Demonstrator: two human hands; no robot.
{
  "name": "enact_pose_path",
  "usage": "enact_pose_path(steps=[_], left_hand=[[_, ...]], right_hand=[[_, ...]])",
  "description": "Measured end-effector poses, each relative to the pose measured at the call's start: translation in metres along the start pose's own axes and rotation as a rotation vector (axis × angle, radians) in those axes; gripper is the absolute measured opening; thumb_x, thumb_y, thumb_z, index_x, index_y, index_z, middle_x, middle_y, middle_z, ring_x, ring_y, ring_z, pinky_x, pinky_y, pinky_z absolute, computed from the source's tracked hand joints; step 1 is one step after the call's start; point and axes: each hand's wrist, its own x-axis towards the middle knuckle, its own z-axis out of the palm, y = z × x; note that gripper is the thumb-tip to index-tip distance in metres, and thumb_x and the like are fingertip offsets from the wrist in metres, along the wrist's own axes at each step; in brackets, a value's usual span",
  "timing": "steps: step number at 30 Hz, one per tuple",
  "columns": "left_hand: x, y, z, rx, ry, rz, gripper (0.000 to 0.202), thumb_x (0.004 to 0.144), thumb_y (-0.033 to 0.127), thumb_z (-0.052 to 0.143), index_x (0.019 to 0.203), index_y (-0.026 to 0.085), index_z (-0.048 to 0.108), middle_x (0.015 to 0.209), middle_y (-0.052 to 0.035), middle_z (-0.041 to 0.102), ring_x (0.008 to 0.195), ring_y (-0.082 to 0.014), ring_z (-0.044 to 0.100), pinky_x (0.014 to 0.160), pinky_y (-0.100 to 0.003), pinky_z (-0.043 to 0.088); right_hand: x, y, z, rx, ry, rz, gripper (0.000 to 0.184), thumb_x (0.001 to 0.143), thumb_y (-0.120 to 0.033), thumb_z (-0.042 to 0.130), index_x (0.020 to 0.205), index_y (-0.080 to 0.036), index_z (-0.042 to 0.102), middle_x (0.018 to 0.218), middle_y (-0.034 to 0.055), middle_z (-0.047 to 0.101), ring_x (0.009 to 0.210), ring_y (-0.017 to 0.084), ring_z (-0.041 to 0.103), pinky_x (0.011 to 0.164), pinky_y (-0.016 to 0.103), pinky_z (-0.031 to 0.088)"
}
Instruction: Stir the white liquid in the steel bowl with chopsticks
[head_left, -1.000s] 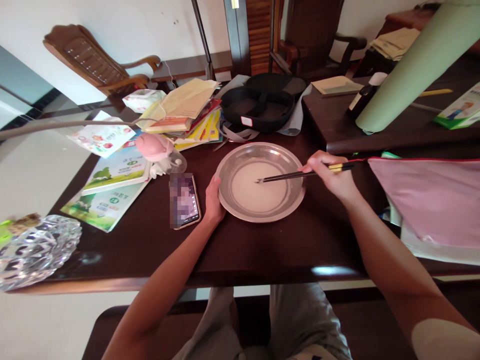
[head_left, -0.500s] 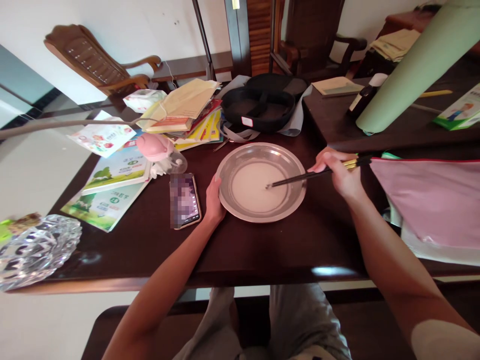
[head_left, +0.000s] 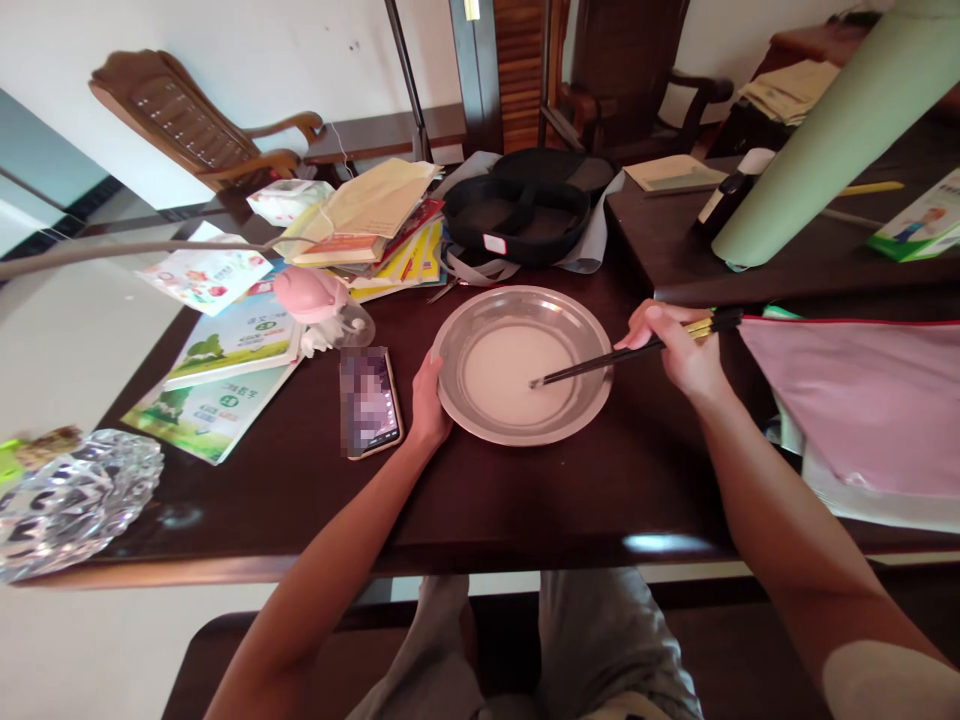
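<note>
A wide, shallow metal basin (head_left: 525, 433) sits on the dark table, with a cloudy whitish liquid (head_left: 499, 375) in its bottom. Around its left rim my left hand (head_left: 430, 402) is closed; the fingertips are partly hidden behind the edge. My right hand (head_left: 681, 352), at the right of the basin, grips a pair of black chopsticks (head_left: 592, 367) with gold bands near the top. They slant down to the left over the rim, and their tips touch the liquid near the middle. Just left of my left hand lies a phone (head_left: 382, 400) with its screen lit.
Behind the basin stands an open black case (head_left: 517, 215) beside stacked books and papers (head_left: 382, 225). A pink-lidded bottle (head_left: 311, 295), booklets (head_left: 217, 400) and a glass dish (head_left: 82, 500) are at left. On the right are a pink pouch (head_left: 862, 400) and a green cylinder (head_left: 832, 140).
The chopstick tips have shifted slightly toward me in the liquid, with my right hand nearly in place. My left hand and the basin have stayed put.
</note>
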Motion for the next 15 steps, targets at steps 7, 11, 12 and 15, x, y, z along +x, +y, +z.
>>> enact_pose_path(steps=[7,11,12,15], left_hand=[[0.001,-0.001,0.000,-0.004,0.006,-0.006,0.050,0.082,0.068,0.090,0.104,0.023,0.081,0.126,-0.0118,0.089,0.134,-0.0416,0.079,0.115,-0.050,0.065],[0.000,0.001,0.001,-0.006,-0.001,-0.001,0.050,0.082,0.067,0.090,0.105,0.023,0.083,0.123,-0.0120,0.090,0.135,-0.0421,0.079,0.115,-0.050,0.065],[-0.001,0.002,0.001,-0.007,-0.003,-0.001,0.050,0.082,0.066,0.090,0.105,0.023,0.083,0.123,-0.0118,0.090,0.136,-0.0423,0.079,0.114,-0.050,0.065],[0.000,0.001,0.000,-0.007,0.001,0.001,0.050,0.082,0.066,0.091,0.106,0.023,0.084,0.123,-0.0108,0.090,0.135,-0.0418,0.079,0.114,-0.050,0.065]], right_hand=[[-0.001,-0.002,0.014,-0.124,-0.204,-0.083,0.045,0.100,-0.076,0.081,0.077,-0.037,0.087,0.084,0.0031,0.088,0.084,0.029,0.079,0.087,0.051,0.063],[0.001,0.000,0.002,-0.075,0.025,-0.048,0.057,0.100,-0.081,0.077,0.068,-0.034,0.081,0.074,0.0043,0.081,0.076,0.028,0.076,0.085,0.052,0.063],[0.000,0.000,0.000,-0.036,0.048,-0.038,0.061,0.100,-0.082,0.076,0.064,-0.033,0.078,0.070,0.0038,0.079,0.072,0.027,0.075,0.083,0.051,0.063],[-0.002,-0.002,0.004,0.002,-0.031,-0.038,0.063,0.101,-0.082,0.075,0.062,-0.033,0.076,0.066,0.0031,0.076,0.073,0.027,0.075,0.082,0.050,0.062]])
